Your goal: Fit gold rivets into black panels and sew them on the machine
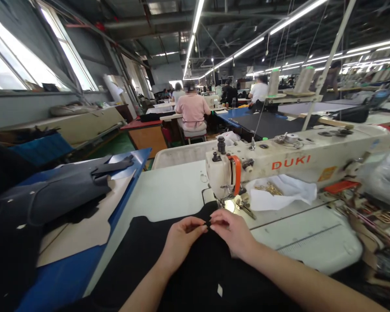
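Note:
A large piece of black fabric (195, 273) lies over the sewing table and reaches down toward me, with a small white diamond-shaped mark (220, 290) on it. My left hand (183, 238) pinches the fabric near its far edge, thumb against fingertips. Close beside it, my right hand (230, 229) pinches the same fabric, the two sets of fingertips almost meeting. Whatever small detail sits between them is too dark to make out. Just beyond my right fingers is the needle area of a white sewing machine (289, 158), lit by a small lamp.
On the left, a blue table (68, 277) bears dark fabric pieces (61, 195) and tan sheets. A white cloth (282, 195) holding gold-coloured metal parts lies under the machine arm. Thread cones (273, 82) stand behind it. Several people sit farther off, one in a pink shirt (193, 110).

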The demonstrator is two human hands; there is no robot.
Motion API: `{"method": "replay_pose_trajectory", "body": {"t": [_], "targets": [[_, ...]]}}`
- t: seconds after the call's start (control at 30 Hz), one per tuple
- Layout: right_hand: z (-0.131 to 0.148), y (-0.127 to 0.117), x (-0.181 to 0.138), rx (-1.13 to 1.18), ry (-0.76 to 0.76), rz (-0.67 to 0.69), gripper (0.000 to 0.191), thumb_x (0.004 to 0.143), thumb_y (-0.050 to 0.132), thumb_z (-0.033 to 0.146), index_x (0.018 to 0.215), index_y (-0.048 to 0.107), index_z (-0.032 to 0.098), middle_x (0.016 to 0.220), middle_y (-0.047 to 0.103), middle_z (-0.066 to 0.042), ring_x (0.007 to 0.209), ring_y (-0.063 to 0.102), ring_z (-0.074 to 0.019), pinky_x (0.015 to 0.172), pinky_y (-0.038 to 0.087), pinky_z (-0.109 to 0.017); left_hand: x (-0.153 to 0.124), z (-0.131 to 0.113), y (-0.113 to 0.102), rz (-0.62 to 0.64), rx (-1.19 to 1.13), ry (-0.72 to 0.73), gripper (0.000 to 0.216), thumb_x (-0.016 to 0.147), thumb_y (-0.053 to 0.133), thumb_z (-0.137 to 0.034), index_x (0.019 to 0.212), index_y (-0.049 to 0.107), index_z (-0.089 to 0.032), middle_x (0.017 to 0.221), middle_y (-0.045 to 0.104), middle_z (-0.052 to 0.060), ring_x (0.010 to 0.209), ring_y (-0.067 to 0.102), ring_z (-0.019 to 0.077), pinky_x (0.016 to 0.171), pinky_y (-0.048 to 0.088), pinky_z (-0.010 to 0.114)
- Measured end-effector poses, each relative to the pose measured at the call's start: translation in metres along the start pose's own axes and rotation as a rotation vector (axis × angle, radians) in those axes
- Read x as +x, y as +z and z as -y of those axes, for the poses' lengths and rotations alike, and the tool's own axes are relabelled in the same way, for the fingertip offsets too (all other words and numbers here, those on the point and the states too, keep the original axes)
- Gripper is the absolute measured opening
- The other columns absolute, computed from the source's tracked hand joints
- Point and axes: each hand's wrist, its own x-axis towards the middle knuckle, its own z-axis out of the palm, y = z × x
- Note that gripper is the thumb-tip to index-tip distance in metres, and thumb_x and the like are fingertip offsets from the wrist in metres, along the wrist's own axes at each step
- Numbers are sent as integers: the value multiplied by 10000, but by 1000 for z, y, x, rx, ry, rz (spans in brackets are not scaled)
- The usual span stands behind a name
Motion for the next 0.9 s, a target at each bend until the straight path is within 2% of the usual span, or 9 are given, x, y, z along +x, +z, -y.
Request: {"method": "replay_pose_trajectory", "body": {"t": [0.17,0.3,0.47,0.7,0.9], "targets": [[-3,-2,1,22,55,35,83,767,604,258,809,657,211,728,679,1,702,644,-165,695,489,-286,0,-1,1,10,7,5,250,596,772,-361,740,692,-174,713,710,22,720,648,187,745,505,302],[-7,0,1,115,90,50,127,754,617,289,819,669,193,723,686,-7,690,661,-171,689,505,-293,0,0,1,8,17,7,257,602,768,-370,745,681,-175,708,704,16,723,649,186,746,507,301],[-5,-1,1,122,114,73,118,749,612,273,816,666,192,720,688,-7,680,662,-164,679,512,-288,0,1,1,17,32,24,230,625,754,-354,749,678,-175,697,696,10,709,643,176,726,500,284],[2,-5,1,31,77,123,80,779,579,210,788,655,186,694,664,3,654,647,-145,642,495,-258,0,-1,2,51,90,37,194,655,725,-337,759,681,-179,683,686,3,692,625,164,710,479,271],[6,-7,-1,-88,69,116,91,791,550,154,752,625,187,648,622,13,597,616,-133,576,467,-239,-2,-3,5,30,105,-7,223,626,748,-332,776,702,-173,708,710,19,704,643,179,720,488,284]]}}
